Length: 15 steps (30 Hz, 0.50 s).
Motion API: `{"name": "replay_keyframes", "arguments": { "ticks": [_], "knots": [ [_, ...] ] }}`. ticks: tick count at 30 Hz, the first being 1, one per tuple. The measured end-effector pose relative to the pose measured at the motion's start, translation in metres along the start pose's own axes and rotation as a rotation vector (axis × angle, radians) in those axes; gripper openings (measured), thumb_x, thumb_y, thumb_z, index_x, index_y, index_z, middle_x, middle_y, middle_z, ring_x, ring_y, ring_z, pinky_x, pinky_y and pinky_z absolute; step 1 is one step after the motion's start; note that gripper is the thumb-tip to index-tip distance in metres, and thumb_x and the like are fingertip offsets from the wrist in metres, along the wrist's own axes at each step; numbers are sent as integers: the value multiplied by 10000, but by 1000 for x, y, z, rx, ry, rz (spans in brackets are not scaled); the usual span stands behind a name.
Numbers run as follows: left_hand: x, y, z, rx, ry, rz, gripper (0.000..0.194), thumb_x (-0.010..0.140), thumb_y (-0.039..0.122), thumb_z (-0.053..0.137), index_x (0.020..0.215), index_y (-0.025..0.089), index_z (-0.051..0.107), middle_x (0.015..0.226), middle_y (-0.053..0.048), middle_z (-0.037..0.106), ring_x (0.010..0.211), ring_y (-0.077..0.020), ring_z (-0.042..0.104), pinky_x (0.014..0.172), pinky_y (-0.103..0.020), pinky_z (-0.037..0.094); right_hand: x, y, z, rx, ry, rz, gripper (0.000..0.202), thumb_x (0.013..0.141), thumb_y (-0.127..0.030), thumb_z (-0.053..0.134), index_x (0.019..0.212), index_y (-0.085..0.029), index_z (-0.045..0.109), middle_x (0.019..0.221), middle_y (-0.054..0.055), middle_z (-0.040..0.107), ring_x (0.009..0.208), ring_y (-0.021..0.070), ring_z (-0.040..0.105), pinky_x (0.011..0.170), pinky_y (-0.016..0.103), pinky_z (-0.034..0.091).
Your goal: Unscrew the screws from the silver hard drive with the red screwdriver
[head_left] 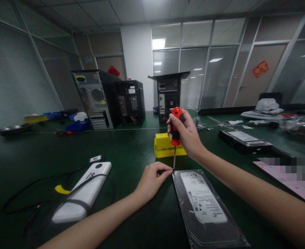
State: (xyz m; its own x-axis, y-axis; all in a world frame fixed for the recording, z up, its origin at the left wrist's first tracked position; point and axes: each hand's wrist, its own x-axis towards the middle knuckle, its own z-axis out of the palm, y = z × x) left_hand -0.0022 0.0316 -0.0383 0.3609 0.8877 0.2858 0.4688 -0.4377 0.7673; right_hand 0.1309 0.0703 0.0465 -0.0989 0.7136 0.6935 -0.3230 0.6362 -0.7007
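Note:
A hard drive point(178, 193) with a white label lies flat on the green table in front of me. My right hand point(185, 129) is closed around the red and black handle of a screwdriver point(176, 138), held upright. Its shaft points down to the drive's far left corner. Right at that corner, my left hand point(153, 178) pinches with thumb and forefinger beside the screwdriver tip. Whatever those fingertips hold, if anything, is too small to make out. Just behind the screwdriver stands a yellow box point(162, 147).
On the left lies a white power bank point(90, 190) marked 18, with a black cable point(35, 176) looped around it. Computer cases point(108, 97) stand at the back. To the right are a second drive point(243, 140) and a pink sheet point(284, 178).

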Motion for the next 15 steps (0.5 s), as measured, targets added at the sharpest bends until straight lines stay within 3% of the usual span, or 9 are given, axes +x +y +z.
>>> {"name": "replay_keyframes", "arguments": {
  "ticks": [15],
  "knots": [
    [0,0,0,9,0,8,155,802,211,572,827,202,725,871,-41,706,790,-180,625,695,-267,464,-3,-1,2,-40,23,-27,288,801,-412,572,1042,-285,477,654,-47,473,544,96,480,455,214,393]
  ]
}}
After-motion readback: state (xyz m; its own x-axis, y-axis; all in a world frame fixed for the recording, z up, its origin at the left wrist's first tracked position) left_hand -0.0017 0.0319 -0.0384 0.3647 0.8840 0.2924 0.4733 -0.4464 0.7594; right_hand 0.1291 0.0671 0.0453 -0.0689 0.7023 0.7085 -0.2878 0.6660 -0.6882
